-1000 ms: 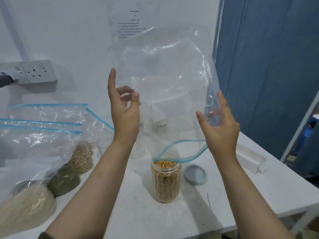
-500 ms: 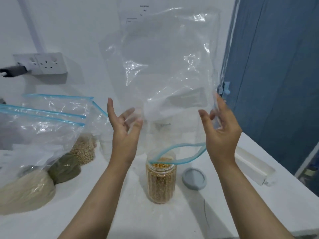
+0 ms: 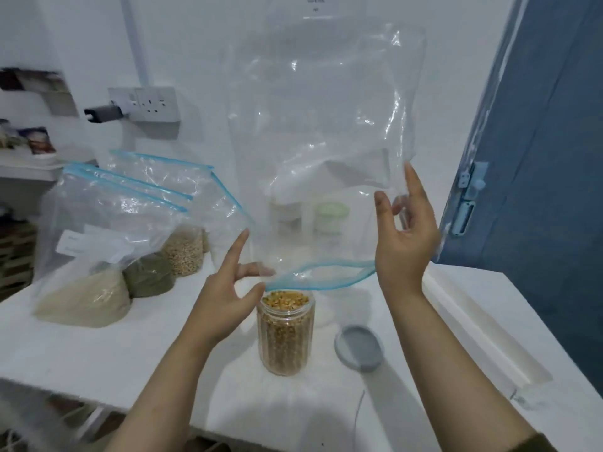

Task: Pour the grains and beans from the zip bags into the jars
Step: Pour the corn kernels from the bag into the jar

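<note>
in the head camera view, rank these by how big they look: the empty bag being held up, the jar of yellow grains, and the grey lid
1. Empty bag, far the largest.
2. Jar.
3. Grey lid, smallest.
</note>
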Available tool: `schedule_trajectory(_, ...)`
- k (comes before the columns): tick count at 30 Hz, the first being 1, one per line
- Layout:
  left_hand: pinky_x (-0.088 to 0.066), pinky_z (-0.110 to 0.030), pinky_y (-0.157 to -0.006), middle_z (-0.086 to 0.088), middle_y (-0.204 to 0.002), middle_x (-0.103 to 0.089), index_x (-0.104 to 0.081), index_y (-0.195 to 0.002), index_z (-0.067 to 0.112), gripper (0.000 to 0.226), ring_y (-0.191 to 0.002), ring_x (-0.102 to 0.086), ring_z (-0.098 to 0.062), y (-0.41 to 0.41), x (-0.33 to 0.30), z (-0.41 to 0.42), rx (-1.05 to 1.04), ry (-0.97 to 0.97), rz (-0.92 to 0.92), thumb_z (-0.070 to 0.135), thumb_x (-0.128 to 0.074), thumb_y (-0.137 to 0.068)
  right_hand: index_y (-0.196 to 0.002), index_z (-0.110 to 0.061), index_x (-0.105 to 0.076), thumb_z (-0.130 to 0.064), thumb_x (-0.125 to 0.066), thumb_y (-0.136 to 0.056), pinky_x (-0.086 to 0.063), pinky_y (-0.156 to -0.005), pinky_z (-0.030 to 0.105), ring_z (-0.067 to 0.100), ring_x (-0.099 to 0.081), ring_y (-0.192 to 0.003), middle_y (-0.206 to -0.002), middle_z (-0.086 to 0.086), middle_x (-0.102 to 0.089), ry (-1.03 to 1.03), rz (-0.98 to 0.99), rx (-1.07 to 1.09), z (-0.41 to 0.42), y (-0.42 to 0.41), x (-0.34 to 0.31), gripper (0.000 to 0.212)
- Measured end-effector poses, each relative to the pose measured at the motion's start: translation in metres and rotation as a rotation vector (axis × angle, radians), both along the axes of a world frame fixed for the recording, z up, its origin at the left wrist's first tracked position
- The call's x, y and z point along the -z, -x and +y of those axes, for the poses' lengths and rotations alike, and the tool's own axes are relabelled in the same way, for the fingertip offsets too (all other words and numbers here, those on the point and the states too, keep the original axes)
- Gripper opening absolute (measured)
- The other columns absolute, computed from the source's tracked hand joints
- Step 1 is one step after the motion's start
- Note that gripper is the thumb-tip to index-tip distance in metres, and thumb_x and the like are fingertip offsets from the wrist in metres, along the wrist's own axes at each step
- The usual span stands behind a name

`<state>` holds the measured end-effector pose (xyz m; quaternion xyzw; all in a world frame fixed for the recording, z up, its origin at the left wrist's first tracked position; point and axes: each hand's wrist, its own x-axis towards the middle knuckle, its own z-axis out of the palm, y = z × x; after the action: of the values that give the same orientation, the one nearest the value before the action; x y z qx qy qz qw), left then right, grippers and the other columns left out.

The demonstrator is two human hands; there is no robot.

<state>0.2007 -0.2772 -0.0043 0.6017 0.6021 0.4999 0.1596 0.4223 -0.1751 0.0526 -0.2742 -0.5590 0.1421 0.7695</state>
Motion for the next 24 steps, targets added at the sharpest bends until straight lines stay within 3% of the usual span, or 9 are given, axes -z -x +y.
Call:
schedule_trajectory(2,-0.028,-0.023,-0.108,0.026,-0.102,-0.072,-0.019,-0.153,0.046,0.084,-0.119,-0.05,0.015,-0.007,0.0,-0.003,-0.056,0.016,-0.03,0.028,-0.071,-0.089,-0.14,-0.031,-0.052,-0.024,-0.067,-0.097,-0.04,-0.094,0.017,0.014,-0.05,-0.081,-0.08,0.004,-0.046,-0.005,0.002,-0.015,0.005,0.0,-0.001,0.046)
schedule_trajectory(4,-0.028,-0.025,-0.106,0.029,-0.098,-0.07,-0.022,-0.153,0.044,0.082,-0.111,-0.049,0.022,-0.017,-0.001,-0.005,-0.101,0.014,-0.047,0.031,-0.071,-0.089,-0.14,-0.03,-0.053,-0.023,-0.067,-0.097,-0.04,-0.092,0.017,0.013,-0.05,-0.081,-0.08,0.006,-0.047,-0.001,0.004,-0.028,0.009,0.0,-0.002,0.046)
schedule_trajectory(9,-0.027,0.001,-0.09,0.025,-0.09,-0.071,-0.031,-0.151,0.04,0.075,-0.101,-0.057,0.016,-0.034,-0.003,-0.003,-0.222,-0.058,-0.111,0.023,-0.072,-0.09,-0.141,-0.029,-0.053,-0.025,-0.068,-0.096,-0.038,-0.092,0.013,0.019,-0.052,-0.083,-0.082,0.004,-0.048,0.051,0.01,-0.103,0.012,-0.006,0.003,0.047)
schedule_trajectory(11,-0.028,0.006,-0.087,0.02,-0.088,-0.073,-0.033,-0.148,0.038,0.072,-0.099,-0.058,0.014,-0.036,0.0,-0.003,-0.252,-0.08,-0.106,0.019,-0.071,-0.09,-0.141,-0.031,-0.051,-0.026,-0.068,-0.097,-0.037,-0.093,0.012,0.019,-0.053,-0.084,-0.082,0.005,-0.048,0.087,-0.004,-0.113,0.01,-0.01,0.006,0.048)
schedule_trajectory(14,-0.041,-0.01,-0.091,0.01,-0.085,-0.073,-0.036,-0.141,0.041,0.064,-0.091,-0.065,0.001,-0.035,0.006,-0.003,-0.243,-0.124,-0.201,0.012,-0.066,-0.093,-0.144,-0.03,-0.049,-0.024,-0.065,-0.098,-0.041,-0.091,0.015,0.006,-0.051,-0.083,-0.085,0.0,-0.05,0.171,-0.068,-0.092,0.007,-0.017,0.008,0.05)
schedule_trajectory(16,-0.047,-0.02,-0.087,0.003,-0.08,-0.07,-0.04,-0.133,0.045,0.055,-0.084,-0.064,-0.009,-0.036,0.006,-0.001,-0.193,-0.184,-0.319,0.009,-0.06,-0.097,-0.148,-0.033,-0.043,-0.019,-0.062,-0.099,-0.043,-0.087,0.016,0.001,-0.049,-0.082,-0.097,-0.005,-0.05,0.235,-0.157,-0.038,0.006,-0.024,0.007,0.054)
schedule_trajectory(20,-0.048,-0.024,-0.079,0.016,-0.081,-0.064,-0.065,-0.101,0.028,0.03,-0.081,-0.057,0.0,-0.05,-0.009,0.005,-0.202,-0.254,-0.421,0.002,-0.048,-0.1,-0.154,-0.034,-0.03,-0.013,-0.061,-0.096,-0.038,-0.075,0.001,-0.004,-0.05,-0.074,-0.134,-0.006,-0.027,0.404,-0.256,-0.032,-0.002,-0.048,0.009,0.069)
schedule_trajectory(22,-0.046,-0.022,-0.075,0.016,-0.089,-0.067,-0.069,-0.094,0.022,0.033,-0.088,-0.058,-0.005,-0.054,-0.019,0.012,-0.186,-0.253,-0.571,0.001,-0.045,-0.099,-0.145,-0.037,-0.042,-0.01,-0.057,-0.098,-0.045,-0.085,0.009,0.0,-0.055,-0.077,-0.139,-0.01,-0.026,0.414,-0.209,-0.08,-0.012,-0.064,0.013,0.057)
schedule_trajectory(24,-0.045,-0.022,-0.073,0.004,-0.097,-0.066,-0.07,-0.102,0.019,0.033,-0.09,-0.058,-0.01,-0.054,-0.024,0.019,-0.099,-0.225,-0.723,0.002,-0.043,-0.094,-0.129,-0.034,-0.057,-0.004,-0.047,-0.101,-0.054,-0.092,0.027,0.005,-0.063,-0.094,-0.133,-0.013,-0.047,0.419,-0.092,-0.254,-0.02,-0.08,0.017,0.042)
